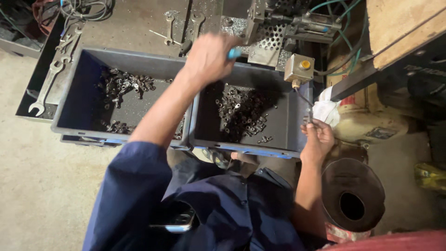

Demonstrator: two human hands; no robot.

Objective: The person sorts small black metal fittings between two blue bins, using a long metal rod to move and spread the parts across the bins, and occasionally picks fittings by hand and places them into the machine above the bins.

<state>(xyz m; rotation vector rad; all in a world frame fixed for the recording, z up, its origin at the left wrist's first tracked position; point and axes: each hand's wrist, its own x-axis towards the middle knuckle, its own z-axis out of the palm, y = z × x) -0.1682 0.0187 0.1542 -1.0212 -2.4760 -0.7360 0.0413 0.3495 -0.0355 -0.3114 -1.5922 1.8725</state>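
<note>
Toward the upper middle of the head view, the left hand (pixel 210 58) is closed around a blue-handled tool (pixel 235 53), light, stiff, best gripped by its handle, while at right the right hand (pixel 318 137) pinches a thin wire (pixel 304 100) beside the grey bin (pixel 291 116).

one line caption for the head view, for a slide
Left hand grips a blue-handled tool at the machine; right hand rests by a grey bin.

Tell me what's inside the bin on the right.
The right bin holds a heap of small dark metal parts. The raised left hand and forearm cover its back left corner.
</note>
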